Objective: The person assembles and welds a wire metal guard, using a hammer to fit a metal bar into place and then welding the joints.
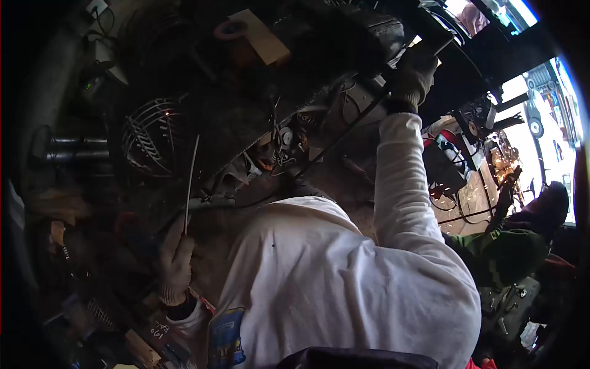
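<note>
My left hand (176,264), in a pale knitted work glove, is closed on the lower end of a thin straight rod (192,178). It looks like a welding electrode and points upward, slightly to the right. My right arm reaches far forward in a white sleeve. At its end my right hand (414,80), also gloved, is closed at the edge of a dark metal structure. A long dark bar or cable (344,135) runs from beside that hand down toward my body. What the right fingers hold is lost in shadow.
A dark workbench (227,123) bears a round wire basket or coil (153,138), a wooden block (267,43) and a tape ring (230,29). Tools and scraps clutter its edge. On the right, a person in green (510,252) works amid flying sparks (504,157).
</note>
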`<act>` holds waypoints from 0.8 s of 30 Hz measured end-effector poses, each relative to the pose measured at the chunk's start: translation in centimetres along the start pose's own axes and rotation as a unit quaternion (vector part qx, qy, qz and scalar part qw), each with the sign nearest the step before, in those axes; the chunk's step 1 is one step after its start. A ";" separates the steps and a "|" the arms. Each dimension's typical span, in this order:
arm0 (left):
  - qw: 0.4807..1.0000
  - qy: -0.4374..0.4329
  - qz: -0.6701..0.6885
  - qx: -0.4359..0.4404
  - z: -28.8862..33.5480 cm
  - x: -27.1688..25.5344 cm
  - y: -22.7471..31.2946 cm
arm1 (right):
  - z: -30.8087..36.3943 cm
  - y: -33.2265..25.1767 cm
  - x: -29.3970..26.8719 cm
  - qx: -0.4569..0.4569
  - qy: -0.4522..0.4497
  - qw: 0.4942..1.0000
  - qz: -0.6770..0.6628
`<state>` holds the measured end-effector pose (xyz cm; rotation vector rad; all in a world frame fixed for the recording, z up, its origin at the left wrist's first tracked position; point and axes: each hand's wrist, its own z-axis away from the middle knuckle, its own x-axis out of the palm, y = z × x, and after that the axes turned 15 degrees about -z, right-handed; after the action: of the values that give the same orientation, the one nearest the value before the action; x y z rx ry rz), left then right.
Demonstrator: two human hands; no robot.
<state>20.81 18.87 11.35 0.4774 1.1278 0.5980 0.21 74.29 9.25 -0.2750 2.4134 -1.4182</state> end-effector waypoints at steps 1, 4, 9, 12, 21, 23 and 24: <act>1.000 0.007 0.002 -0.012 -0.3 0.4 -0.2 | 0.3 -0.1 0.7 0.002 -0.012 1.000 -0.005; 0.980 0.088 -0.017 0.176 -0.8 1.1 -1.0 | 0.2 -0.3 1.3 0.007 -0.044 0.996 0.079; 0.994 0.047 0.055 0.078 -0.8 1.7 0.4 | -0.3 -0.3 0.1 0.059 -0.097 0.977 0.178; 0.994 0.043 0.058 0.083 -0.8 1.8 0.1 | -1.6 1.9 0.0 -0.031 -0.138 0.980 0.138; 0.990 0.046 0.036 0.127 -2.2 1.9 -0.3 | -4.4 3.2 -1.3 -0.057 -0.205 0.966 0.143; 0.985 0.064 0.030 0.158 -2.7 2.2 -0.3 | -3.2 3.4 -0.9 -0.059 -0.186 0.970 0.148; 0.983 0.066 0.023 0.167 -2.8 2.4 -0.3 | -2.4 3.3 -0.7 -0.060 -0.169 0.972 0.151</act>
<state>18.95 20.42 8.51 0.7630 1.3548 0.4863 -0.02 78.10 7.62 -0.1534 2.1533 -1.0042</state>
